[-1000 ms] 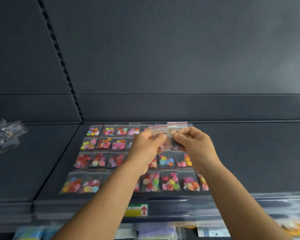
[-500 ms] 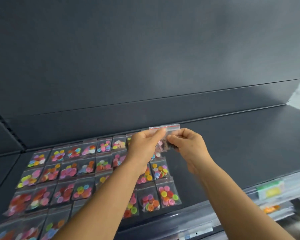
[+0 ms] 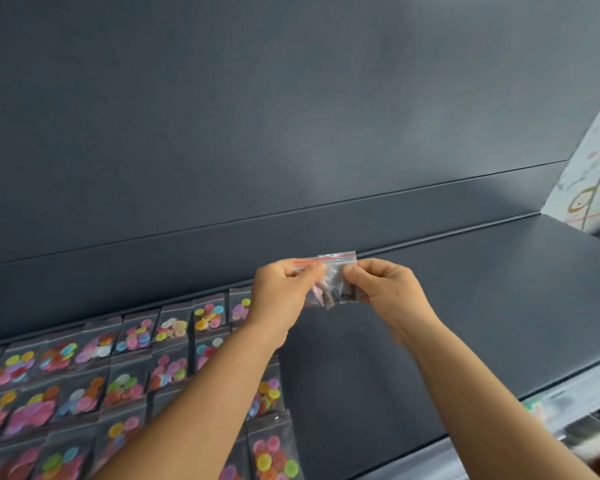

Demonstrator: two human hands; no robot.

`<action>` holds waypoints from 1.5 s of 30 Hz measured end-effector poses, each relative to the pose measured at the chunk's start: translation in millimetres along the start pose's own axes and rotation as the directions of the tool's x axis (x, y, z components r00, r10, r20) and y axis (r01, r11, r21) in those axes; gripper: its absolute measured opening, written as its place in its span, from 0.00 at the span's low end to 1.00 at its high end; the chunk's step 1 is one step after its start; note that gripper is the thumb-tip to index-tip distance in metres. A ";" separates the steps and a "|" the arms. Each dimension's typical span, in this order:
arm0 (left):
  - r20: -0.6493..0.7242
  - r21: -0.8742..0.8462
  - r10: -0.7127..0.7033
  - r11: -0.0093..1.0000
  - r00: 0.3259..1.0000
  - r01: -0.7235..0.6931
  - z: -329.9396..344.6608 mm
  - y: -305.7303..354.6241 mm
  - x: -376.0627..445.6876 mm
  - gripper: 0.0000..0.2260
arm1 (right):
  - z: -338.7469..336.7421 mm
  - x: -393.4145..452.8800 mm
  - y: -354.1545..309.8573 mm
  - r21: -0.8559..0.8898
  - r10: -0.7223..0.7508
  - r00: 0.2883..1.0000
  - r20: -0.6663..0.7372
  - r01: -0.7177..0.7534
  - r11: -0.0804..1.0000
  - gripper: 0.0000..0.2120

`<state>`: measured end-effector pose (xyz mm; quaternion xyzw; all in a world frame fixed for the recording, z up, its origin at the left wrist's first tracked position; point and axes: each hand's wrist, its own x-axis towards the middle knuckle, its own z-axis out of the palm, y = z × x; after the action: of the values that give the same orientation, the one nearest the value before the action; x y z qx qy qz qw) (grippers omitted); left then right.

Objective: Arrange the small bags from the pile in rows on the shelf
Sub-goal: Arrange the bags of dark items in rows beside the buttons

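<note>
Small clear zip bags with a red seal line (image 3: pixel 336 277) are held up between both hands above the dark shelf (image 3: pixel 482 306), near its back edge. My left hand (image 3: pixel 284 292) pinches their left side and my right hand (image 3: pixel 381 289) pinches the right side. How many bags are in the bunch I cannot tell. Rows of flat bags filled with coloured discs (image 3: pixel 132 368) lie on the shelf's left part, partly hidden under my left forearm.
The dark back panel (image 3: pixel 291 116) rises behind the shelf. Bare shelf surface stretches to the right of the rows. A pale wall with drawings (image 3: pixel 593 188) stands at the far right. The shelf's front rail (image 3: pixel 568 400) runs along the lower right.
The view has swung right and the rows have slid to the lower left. Both hands, still holding the bags, now hang over bare shelf right of the rows.
</note>
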<state>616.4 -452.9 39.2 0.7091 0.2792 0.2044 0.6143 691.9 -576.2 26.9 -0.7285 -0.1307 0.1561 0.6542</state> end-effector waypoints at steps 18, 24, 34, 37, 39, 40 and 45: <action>-0.182 0.362 -0.010 0.929 0.983 0.076 95.4 -31.6 66.8 0.08 | -64.6 113.8 40.3 -0.499 -0.026 0.991 0.133 0.090 0.862 0.04; -0.161 0.557 0.081 0.830 0.984 0.023 93.8 -37.6 68.7 0.12 | -68.4 118.3 46.8 -0.649 -0.079 0.974 0.213 0.201 0.734 0.18; 0.101 0.813 0.235 0.541 0.967 -0.216 88.5 -55.0 37.4 0.15 | -74.6 102.8 57.3 -0.669 -0.209 0.839 0.502 0.530 0.521 0.08; 0.108 0.817 0.243 0.530 0.964 -0.225 88.6 -57.8 39.5 0.16 | -70.2 103.2 62.8 -0.667 -0.232 0.853 0.467 0.512 0.541 0.09; 0.115 0.819 0.251 0.523 0.961 -0.235 89.3 -57.6 41.8 0.16 | -66.9 105.1 64.0 -0.667 -0.247 0.863 0.440 0.499 0.553 0.09; 0.118 0.820 0.251 0.522 0.961 -0.237 89.6 -57.3 43.2 0.16 | -65.0 106.4 64.3 -0.667 -0.250 0.866 0.434 0.495 0.557 0.09; 0.134 0.833 0.224 0.503 0.965 -0.232 90.3 -55.1 51.8 0.16 | -57.4 111.9 63.2 -0.664 -0.241 0.863 0.443 0.497 0.559 0.09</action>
<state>705.0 -482.8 -32.5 0.9478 0.2444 0.1207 0.1657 816.5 -591.4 -36.7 -0.8559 -0.4335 0.0533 0.2767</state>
